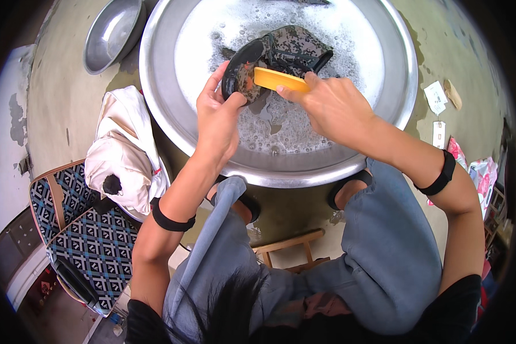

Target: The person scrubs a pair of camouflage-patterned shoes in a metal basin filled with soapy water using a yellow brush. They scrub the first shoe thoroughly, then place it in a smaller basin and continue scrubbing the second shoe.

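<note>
From where I stand, everything hangs on how the yellow tool (284,81) lies across the brim (242,77) of the camouflage cap (298,49). The left hand (219,112) has the brim pinched, thumb on its near edge and fingers along its left side. From that grip the brim stretches away from the person, its long axis leaning a little to the right, and the crown spreads out beyond it, to the far right of the left fingers. The right hand (337,104) is clasped around the near right end of the yellow tool. I take that for a brush, though I can't make out bristles from here. Its long axis points left and slightly away from the right-hand grip, so it runs roughly crosswise to the brim, with its far end over the brim's right part, just beside an orange patch (249,67). Whether it is pressing there, I can't tell. The left hand is nearer to the brim, while the right hand sits nearer to the crown's close edge. Beneath both grips is the sudsy water (304,129) of the wide metal basin (258,176), whose near rim curves round on the person's side of them.
</note>
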The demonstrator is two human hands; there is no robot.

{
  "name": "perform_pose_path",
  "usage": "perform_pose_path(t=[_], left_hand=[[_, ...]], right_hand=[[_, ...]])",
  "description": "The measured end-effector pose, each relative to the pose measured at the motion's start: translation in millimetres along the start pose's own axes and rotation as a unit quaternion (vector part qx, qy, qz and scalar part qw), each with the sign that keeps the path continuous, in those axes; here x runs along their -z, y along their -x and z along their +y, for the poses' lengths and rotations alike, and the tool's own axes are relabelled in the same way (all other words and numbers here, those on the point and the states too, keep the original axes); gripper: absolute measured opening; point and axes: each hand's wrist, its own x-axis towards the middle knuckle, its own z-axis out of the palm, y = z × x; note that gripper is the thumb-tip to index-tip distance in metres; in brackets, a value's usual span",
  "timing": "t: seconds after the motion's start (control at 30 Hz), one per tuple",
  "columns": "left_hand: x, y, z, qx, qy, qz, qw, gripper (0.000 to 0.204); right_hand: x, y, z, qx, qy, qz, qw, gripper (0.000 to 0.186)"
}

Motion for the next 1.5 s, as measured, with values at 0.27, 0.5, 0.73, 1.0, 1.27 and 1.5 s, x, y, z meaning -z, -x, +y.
perform_pose_path(t=[0.27,0.5,0.73,1.0,1.27,1.5], left_hand=[[0.6,0.8,-0.6,-0.005,-0.002,0.003,1.0,0.065],[1.0,2.6,0.3,-0.008,0.006,-0.001,1.0,0.067],[2.6,3.6,3.4,-0.014,0.011,0.0,1.0,0.066],[3.6,1.8,7.6,0.007,0.007,0.001,1.0,0.059],[2.2,1.6,10.3,0.007,0.002,0.007,1.0,0.056],[0.7,2.9,11.0,0.041,0.026,0.017,0.999,0.054]], right_hand=[[-1.4,-2.1,-3.4,0.011,-0.036,0.007,0.999,0.067],[-4.2,1.9,-3.6,0.047,-0.033,0.002,0.998,0.058],[3.0,-5.6,-5.2,0.007,-0.005,0.008,1.0,0.043],[-4.4,-6.0,-9.8,0.017,-0.057,0.021,0.998,0.063],[-1.1,-9.3,-7.0,0.03,-0.063,0.032,0.997,0.052],[2.0,-11.5,-10.5,0.001,-0.077,0.046,0.996,0.062]])
